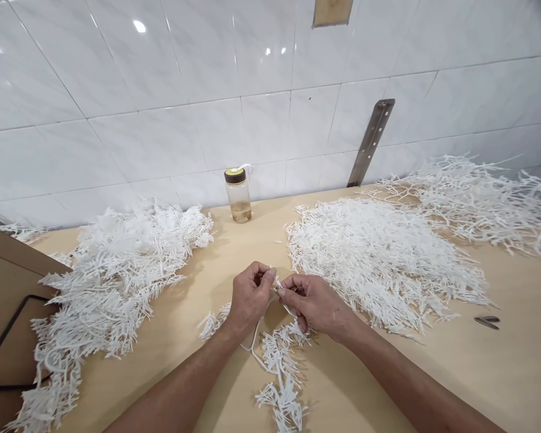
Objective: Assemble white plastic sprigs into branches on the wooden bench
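Both hands meet over the middle of the table, fingers pinched close together. My left hand [252, 294] is closed on the tip of a white artificial branch [277, 373]. That branch's thin stem runs down toward me, with tufts of white plastic sprigs along it. Just beside it, my right hand [313, 304] is closed, thumb and forefinger pinching a small white sprig [278, 282] at the branch tip. How the sprig and stem meet is too small to make out, and the fingers hide part of it.
Heaps of white plastic foliage lie left [117, 276] and right [379, 258], with bare white branches [482, 198] behind. A lidded bottle [238, 198] stands near the tiled wall. Two small dark slivers [487, 322] lie at right. A cardboard box [13, 258] borders the left side.
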The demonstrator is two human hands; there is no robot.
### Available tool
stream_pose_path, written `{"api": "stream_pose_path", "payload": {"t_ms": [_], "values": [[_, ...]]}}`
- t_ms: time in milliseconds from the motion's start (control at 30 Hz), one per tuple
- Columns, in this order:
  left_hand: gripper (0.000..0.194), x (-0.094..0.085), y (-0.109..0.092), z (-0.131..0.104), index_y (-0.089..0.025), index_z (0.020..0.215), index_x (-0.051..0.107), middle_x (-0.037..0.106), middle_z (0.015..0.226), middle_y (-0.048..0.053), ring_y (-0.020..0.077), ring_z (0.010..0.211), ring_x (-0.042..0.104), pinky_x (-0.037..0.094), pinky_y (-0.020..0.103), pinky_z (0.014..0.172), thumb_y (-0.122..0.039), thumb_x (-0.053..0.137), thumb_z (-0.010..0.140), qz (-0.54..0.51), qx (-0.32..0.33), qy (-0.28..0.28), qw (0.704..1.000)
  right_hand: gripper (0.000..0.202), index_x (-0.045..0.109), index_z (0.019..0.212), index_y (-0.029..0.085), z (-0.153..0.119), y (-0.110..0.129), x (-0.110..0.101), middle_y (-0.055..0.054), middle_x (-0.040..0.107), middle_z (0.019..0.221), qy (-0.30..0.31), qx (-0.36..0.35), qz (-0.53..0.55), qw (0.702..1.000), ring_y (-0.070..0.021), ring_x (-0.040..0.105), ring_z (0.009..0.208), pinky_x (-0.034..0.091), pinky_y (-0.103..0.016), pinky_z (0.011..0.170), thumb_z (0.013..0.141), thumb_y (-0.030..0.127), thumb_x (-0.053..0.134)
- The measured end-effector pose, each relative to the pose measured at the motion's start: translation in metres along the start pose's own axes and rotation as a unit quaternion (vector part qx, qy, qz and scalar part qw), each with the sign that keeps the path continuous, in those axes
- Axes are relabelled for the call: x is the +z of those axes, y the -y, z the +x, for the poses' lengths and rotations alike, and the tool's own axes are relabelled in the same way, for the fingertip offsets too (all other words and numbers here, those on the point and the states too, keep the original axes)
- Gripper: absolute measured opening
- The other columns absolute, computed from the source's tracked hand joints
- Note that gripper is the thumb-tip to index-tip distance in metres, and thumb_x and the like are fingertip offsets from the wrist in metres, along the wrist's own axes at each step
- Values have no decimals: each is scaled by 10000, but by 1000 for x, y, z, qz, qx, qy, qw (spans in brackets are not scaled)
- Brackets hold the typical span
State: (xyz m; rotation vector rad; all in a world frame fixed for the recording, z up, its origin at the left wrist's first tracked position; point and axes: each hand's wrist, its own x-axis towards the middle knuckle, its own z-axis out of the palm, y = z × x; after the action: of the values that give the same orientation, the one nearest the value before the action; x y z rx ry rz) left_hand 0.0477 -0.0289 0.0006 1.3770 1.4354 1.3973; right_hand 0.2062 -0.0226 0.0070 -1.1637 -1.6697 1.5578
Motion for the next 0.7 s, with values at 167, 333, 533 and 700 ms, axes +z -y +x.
{"api": "stream_pose_path", "payload": {"t_ms": [167, 333, 533, 700], "values": [[250, -4, 4, 7, -179, 641, 571, 489, 572, -46, 101, 546, 413, 342, 226, 543, -368, 652, 782, 8, -16, -29, 999, 198, 587, 746, 205, -9, 10, 5, 85, 480, 418, 30, 8, -24, 999, -99, 499, 335, 382, -194, 366, 856, 369, 596], [276, -8, 1, 11, -180, 658, 579, 469, 552, -52, 94, 514, 386, 326, 226, 511, -410, 670, 780, -8, -48, -7, 999, 275, 623, 827, 201, -12, 20, -5, 71, 511, 482, 30, -43, 16, 999, -94, 500, 351, 423, -216, 390, 879, 470, 606], [288, -7, 1, 8, -182, 692, 573, 431, 514, -67, 73, 452, 356, 297, 213, 454, -436, 668, 790, -49, -60, 16, 997, 306, 678, 931, 195, -15, 27, -54, 25, 576, 500, -299, -110, -136, 938, -140, 569, 412, 423, -247, 406, 887, 489, 606], [268, -6, 3, 7, -175, 744, 585, 452, 519, -63, 69, 437, 371, 324, 195, 430, -424, 630, 835, -24, -48, 20, 998, 477, 585, 1284, 181, -21, 28, -91, -150, 675, 1139, -488, -146, -274, 816, -234, 721, 711, 591, -382, 610, 893, 454, 594]]}}
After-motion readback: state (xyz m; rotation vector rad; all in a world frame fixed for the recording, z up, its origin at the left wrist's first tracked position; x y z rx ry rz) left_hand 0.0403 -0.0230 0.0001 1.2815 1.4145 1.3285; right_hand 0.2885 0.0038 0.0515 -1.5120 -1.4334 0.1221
